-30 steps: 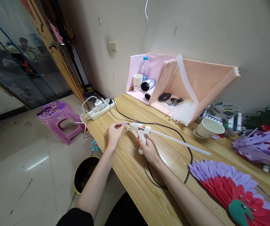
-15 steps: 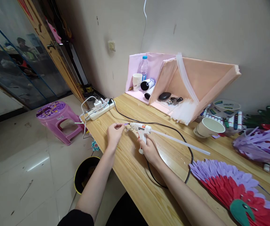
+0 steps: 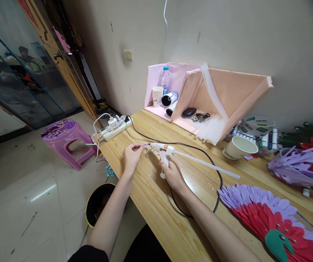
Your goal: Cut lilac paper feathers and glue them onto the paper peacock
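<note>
My right hand (image 3: 172, 174) is wrapped round the grip of a white glue gun (image 3: 161, 150), whose nozzle points left. A long clear glue stick (image 3: 208, 165) juts out of its back to the right. My left hand (image 3: 131, 156) pinches a small purple piece (image 3: 145, 145) right at the nozzle. The gun's black cord (image 3: 200, 153) loops over the wooden table (image 3: 151, 203) to a white power strip (image 3: 115, 128) at the far left corner.
A purple and red paper fan piece (image 3: 265, 214) lies at the right. A paper cup (image 3: 239, 148), markers, and a pink foam shelf (image 3: 213, 98) with a bottle and cups stand at the back. Below the table edge are a black bin (image 3: 97, 205) and a purple stool (image 3: 62, 138).
Both hands and the glue gun stay put; only the view has shifted slightly.
</note>
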